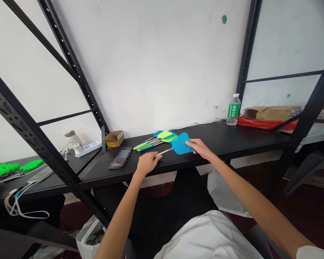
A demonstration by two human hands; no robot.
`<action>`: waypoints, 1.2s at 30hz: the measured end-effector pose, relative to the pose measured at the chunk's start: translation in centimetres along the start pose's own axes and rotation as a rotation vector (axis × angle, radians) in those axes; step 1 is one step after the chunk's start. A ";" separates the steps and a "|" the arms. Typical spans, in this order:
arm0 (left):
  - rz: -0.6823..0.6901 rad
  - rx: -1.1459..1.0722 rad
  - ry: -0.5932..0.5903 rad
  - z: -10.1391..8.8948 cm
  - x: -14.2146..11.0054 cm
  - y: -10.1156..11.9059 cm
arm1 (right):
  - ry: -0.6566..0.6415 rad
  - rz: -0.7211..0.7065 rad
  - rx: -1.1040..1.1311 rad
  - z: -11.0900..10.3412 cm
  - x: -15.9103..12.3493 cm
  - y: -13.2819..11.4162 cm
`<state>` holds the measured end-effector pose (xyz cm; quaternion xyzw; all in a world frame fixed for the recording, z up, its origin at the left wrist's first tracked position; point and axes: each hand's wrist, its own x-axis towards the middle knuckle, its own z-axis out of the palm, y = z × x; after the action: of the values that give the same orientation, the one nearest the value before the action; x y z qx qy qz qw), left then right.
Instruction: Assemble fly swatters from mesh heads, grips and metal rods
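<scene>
We're working with both hands at the front edge of the black shelf (pixel 226 140). Our left hand (pixel 148 163) is gripping the handle end of a blue swatter (pixel 180 144), while our right hand (pixel 199 148) is pressing its fingers (pixel 190 143) against the mesh head. We can't tell whether they're clamping it. The swatter is lying near the front edge, just beside a pile of green-and-blue swatters (pixel 153 141) — a small cardboard box (pixel 113 138) is sitting further left, and a water bottle (pixel 233 109) is standing at the back, toward the right.
</scene>
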<state>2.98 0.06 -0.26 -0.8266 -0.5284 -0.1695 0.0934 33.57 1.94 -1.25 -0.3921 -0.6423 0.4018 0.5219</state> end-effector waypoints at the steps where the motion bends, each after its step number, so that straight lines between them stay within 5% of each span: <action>1: 0.001 -0.001 0.001 0.0 0.0 0.0 | -0.001 -0.001 -0.003 0.0 0.0 0.1; 36: -0.012 0.017 0.006 0.2 0.0 -0.1 | -0.048 -0.002 -0.026 0.0 0.2 0.0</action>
<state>2.88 0.15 -0.40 -0.8222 -0.5343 -0.1681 0.1009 33.56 2.09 -1.22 -0.3887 -0.6601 0.4020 0.5016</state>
